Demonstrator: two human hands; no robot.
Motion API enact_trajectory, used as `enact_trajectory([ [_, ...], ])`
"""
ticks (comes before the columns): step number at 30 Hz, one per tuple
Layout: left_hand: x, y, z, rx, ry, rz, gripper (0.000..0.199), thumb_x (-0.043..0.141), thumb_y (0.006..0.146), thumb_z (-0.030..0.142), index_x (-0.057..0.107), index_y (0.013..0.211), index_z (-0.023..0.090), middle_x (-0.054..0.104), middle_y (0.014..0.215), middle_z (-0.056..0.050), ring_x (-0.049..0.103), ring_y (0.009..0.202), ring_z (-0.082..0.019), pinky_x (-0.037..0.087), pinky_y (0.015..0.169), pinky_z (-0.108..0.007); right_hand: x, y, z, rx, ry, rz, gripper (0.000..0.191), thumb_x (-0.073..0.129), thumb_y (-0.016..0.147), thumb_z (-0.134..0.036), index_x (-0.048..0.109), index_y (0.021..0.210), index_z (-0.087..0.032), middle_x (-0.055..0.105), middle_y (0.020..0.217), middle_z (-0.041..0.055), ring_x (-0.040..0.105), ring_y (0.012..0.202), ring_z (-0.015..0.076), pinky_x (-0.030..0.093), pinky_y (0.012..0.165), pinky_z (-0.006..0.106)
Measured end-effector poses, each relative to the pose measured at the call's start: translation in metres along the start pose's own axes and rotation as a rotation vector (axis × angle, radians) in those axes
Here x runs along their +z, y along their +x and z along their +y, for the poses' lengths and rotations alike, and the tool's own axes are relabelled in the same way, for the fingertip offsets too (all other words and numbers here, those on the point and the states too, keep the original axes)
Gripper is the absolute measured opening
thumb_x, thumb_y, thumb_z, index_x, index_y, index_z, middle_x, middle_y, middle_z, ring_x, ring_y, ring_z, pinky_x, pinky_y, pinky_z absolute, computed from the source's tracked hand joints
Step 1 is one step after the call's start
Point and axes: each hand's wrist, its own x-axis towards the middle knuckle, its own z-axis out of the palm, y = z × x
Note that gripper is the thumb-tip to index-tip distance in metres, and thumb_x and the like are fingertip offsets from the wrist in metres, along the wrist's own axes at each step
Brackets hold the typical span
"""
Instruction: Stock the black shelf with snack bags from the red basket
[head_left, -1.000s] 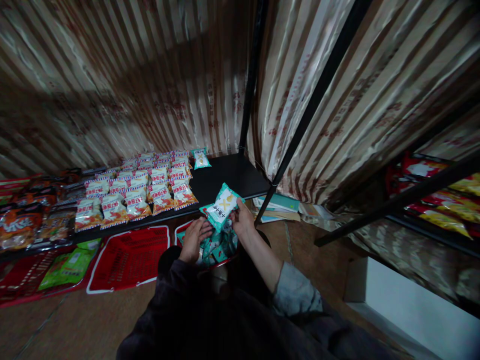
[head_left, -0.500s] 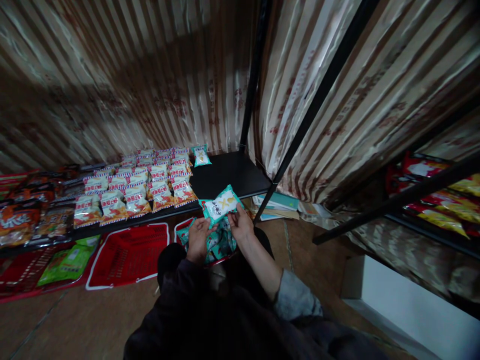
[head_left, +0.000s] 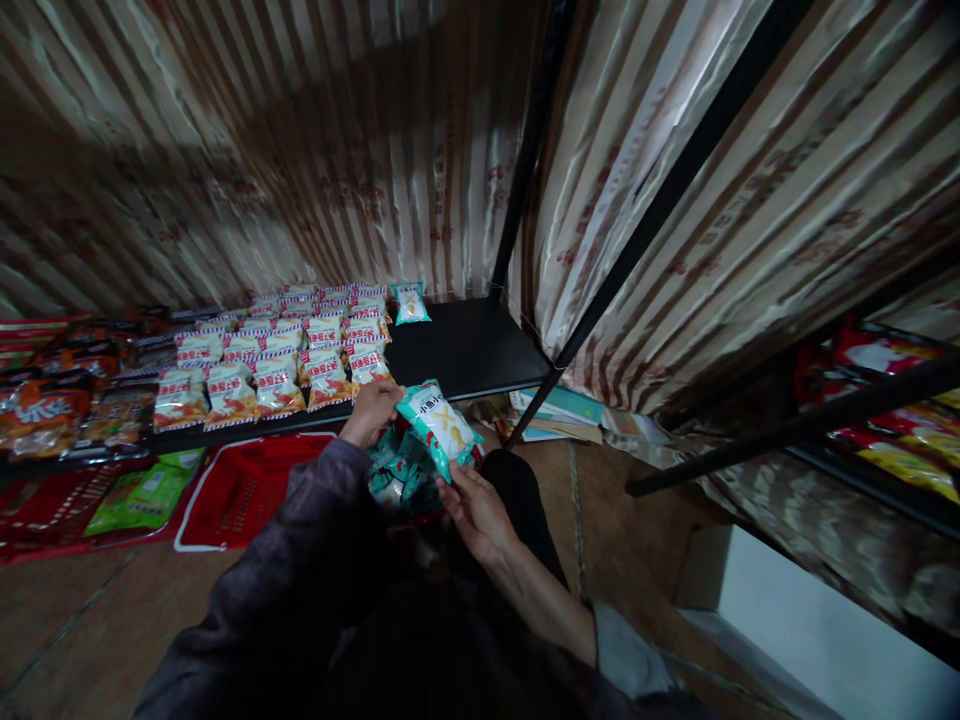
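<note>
A teal and white snack bag [head_left: 441, 425] is held tilted between my two hands, its printed front facing up. My left hand [head_left: 373, 408] pinches its upper left edge. The fingers of my right hand [head_left: 474, 502] grip its lower end from below. Right under it, a red basket between my knees holds several more teal bags [head_left: 401, 470]; most of that basket is hidden. Another teal snack bag [head_left: 411, 302] stands at the back of the black shelf [head_left: 469, 345], beside rows of white and orange snack bags [head_left: 277, 385].
Dark and orange packets [head_left: 45, 410] fill the shelf's left end. Below it are a red basket [head_left: 255, 485] and green packets [head_left: 146, 495]. Black posts [head_left: 622, 250] slant at the right, with papers [head_left: 559, 410] on the floor, a white box [head_left: 810, 610] and red-yellow bags [head_left: 885, 400].
The held snack bag has turned from sideways to slanting down to the right. My left hand has moved up and left to its upper corner, while my right hand has dropped to its lower end.
</note>
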Motion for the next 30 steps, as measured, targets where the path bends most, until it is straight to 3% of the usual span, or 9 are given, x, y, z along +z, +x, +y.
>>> enact_trajectory([
  [5,0.005,0.013,0.016,-0.049,0.037,-0.100,0.023,0.074,0.059,0.020,0.055,0.049,0.015,0.041,0.035,0.005,0.030,0.031,-0.004,0.014,0.037,-0.020,0.005,-0.009,0.000,0.024,0.000,-0.030,0.032,0.088,0.050,-0.023,0.061,0.066,-0.016,0.063,0.060,-0.0032,0.062,0.055,0.0087,0.052,0.050,0.014],
  [9,0.008,0.014,0.018,-0.059,0.034,-0.119,0.024,0.074,0.063,0.028,0.055,0.055,0.015,0.046,0.041,0.004,0.034,0.034,-0.005,0.018,0.037,-0.019,0.007,-0.005,-0.001,-0.032,0.031,-0.023,0.034,0.089,0.047,-0.024,0.062,0.067,-0.017,0.063,0.063,-0.0042,0.063,0.059,0.0089,0.053,0.054,0.015],
  [13,0.018,-0.007,0.002,-0.046,-0.152,-0.057,0.031,0.070,0.067,0.046,0.060,0.071,0.016,0.062,0.066,-0.001,0.056,0.057,-0.008,0.040,0.052,-0.018,0.010,0.003,0.005,-0.145,0.037,-0.014,0.031,0.087,0.050,-0.026,0.062,0.067,-0.018,0.064,0.068,-0.0043,0.064,0.066,0.0093,0.055,0.064,0.017],
  [15,0.027,-0.024,-0.013,-0.062,-0.252,-0.118,0.034,0.070,0.067,0.047,0.063,0.086,0.018,0.067,0.088,-0.003,0.061,0.074,-0.011,0.046,0.065,-0.021,0.012,0.009,0.008,-0.206,0.034,-0.028,0.028,0.086,0.052,-0.026,0.062,0.066,-0.019,0.065,0.071,-0.0037,0.064,0.069,0.0097,0.054,0.069,0.019],
  [17,0.038,-0.040,-0.028,-0.134,-0.310,-0.240,0.041,0.072,0.066,0.044,0.062,0.095,0.018,0.068,0.096,-0.007,0.063,0.080,-0.016,0.048,0.070,-0.025,0.015,0.014,0.011,-0.227,0.023,-0.028,0.027,0.084,0.053,-0.027,0.061,0.064,-0.019,0.066,0.072,-0.0031,0.064,0.068,0.0096,0.054,0.069,0.020],
  [18,0.044,-0.046,-0.035,-0.131,-0.343,-0.242,0.045,0.074,0.064,0.042,0.061,0.098,0.017,0.068,0.095,-0.008,0.064,0.081,-0.018,0.048,0.071,-0.027,0.016,0.016,0.012,-0.225,0.016,-0.018,0.028,0.084,0.053,-0.028,0.060,0.064,-0.019,0.066,0.071,-0.0031,0.063,0.066,0.0092,0.053,0.066,0.019],
  [21,0.056,-0.056,-0.048,-0.080,-0.404,-0.143,0.051,0.075,0.063,0.042,0.057,0.104,0.017,0.069,0.097,-0.008,0.064,0.084,-0.019,0.049,0.074,-0.028,0.017,0.020,0.013,-0.224,-0.026,0.027,0.030,0.084,0.051,-0.032,0.059,0.060,-0.018,0.063,0.064,-0.0044,0.058,0.055,0.0069,0.049,0.056,0.017],
  [25,0.062,-0.055,-0.049,-0.054,-0.424,-0.085,0.047,0.070,0.066,0.048,0.058,0.098,0.015,0.068,0.097,-0.009,0.065,0.081,-0.019,0.049,0.070,-0.027,0.011,0.020,0.011,-0.232,-0.153,0.013,0.031,0.083,0.052,-0.038,0.060,0.060,-0.018,0.060,0.058,-0.0042,0.055,0.052,0.0073,0.044,0.050,0.016],
  [30,0.053,-0.049,-0.046,-0.065,-0.458,-0.039,0.050,0.075,0.062,0.044,0.059,0.100,0.016,0.069,0.099,-0.007,0.066,0.088,-0.020,0.050,0.078,-0.030,-0.002,0.016,-0.004,-0.313,-0.224,-0.015,0.034,0.078,0.061,-0.045,0.068,0.082,-0.019,0.070,0.081,0.0012,0.064,0.076,0.0129,0.049,0.066,0.020],
])
